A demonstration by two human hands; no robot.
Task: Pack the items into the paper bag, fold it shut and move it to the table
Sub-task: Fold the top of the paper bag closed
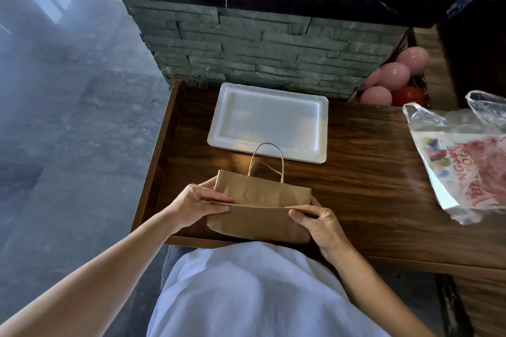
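A brown paper bag [260, 208] with twine handles lies on the dark wooden table [369, 178], near its front edge. Its upper part is folded over along a crease that runs across the middle. My left hand [195, 204] pinches the left end of that fold. My right hand [317, 223] pinches the right end, thumb on top. The handles stick out at the far side, over the edge of a white foam tray [269, 120]. What is inside the bag is hidden.
The foam tray lies against a grey stone wall [260, 44] at the back. A clear plastic bag with red print [465, 161] lies at the right. Pink and red balloons [394, 82] sit behind it. The table's left edge drops to a grey floor.
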